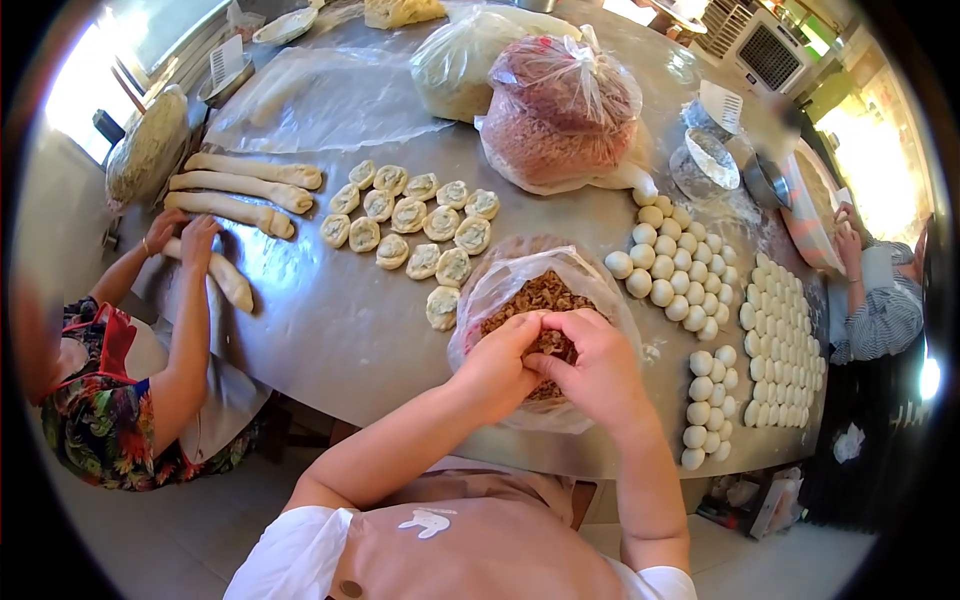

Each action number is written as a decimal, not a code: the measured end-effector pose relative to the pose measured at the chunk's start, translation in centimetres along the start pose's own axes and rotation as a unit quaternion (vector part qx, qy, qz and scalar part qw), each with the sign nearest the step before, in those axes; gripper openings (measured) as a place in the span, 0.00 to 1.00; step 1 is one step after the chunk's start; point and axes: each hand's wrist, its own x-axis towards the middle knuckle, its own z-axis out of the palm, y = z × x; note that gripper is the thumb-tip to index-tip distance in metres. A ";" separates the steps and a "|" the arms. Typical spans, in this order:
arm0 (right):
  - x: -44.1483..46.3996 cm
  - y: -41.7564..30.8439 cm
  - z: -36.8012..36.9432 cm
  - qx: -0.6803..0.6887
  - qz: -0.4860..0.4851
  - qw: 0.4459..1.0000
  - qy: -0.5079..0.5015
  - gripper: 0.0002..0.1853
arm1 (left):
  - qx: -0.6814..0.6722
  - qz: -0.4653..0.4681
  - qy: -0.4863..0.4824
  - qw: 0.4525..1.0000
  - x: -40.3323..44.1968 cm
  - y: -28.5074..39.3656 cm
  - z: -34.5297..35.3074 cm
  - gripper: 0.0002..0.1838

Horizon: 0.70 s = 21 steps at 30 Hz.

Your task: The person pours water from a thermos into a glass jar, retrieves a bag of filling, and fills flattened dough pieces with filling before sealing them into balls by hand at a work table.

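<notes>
Brown, moist-looking, crumbly filling (pixel 545 291) sits in an open translucent plastic bag (pixel 618 345) on the metal table (pixel 340 335), near side; above it my left hand (pixel 502 366) and right hand (pixel 596 370) meet, fingertips together, any grip hidden.

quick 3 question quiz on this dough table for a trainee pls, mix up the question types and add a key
1. Multiple choice: the wearer's left hand and right hand meet over which item?
a) a metal bowl
b) an open plastic bag of brown filling
c) the pink-filled bag

2. True or false: the co-worker at the left is touching a dough roll.

3. Fill in: in this view, the smooth white dough balls lie to the ____ of the open plastic bag.

Key: 1 b; 2 true; 3 right
</notes>
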 end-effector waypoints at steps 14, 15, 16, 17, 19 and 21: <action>-0.5 1.3 -0.2 0.083 0.102 0.990 0.051 0.12 | 0.064 0.020 0.050 0.997 -1.1 0.3 0.2 0.14; -0.5 1.9 -0.6 0.054 0.110 0.992 0.036 0.13 | 0.054 0.016 0.040 0.998 -1.2 0.6 0.1 0.14; -0.6 2.7 -0.4 0.003 0.071 0.996 0.050 0.14 | 0.044 0.010 0.030 0.999 -1.3 0.9 -0.1 0.14; -0.7 3.9 0.1 -0.048 0.033 0.996 0.064 0.15 | 0.024 -0.002 0.038 0.999 -1.4 1.2 -0.1 0.13; -0.9 4.5 0.4 -0.070 0.021 0.996 0.049 0.19 | 0.019 -0.012 0.028 0.999 -1.8 1.7 0.0 0.14; -1.3 4.0 0.3 -0.039 -0.033 0.998 0.037 0.24 | 0.028 -0.020 0.031 0.999 -2.1 1.8 0.3 0.16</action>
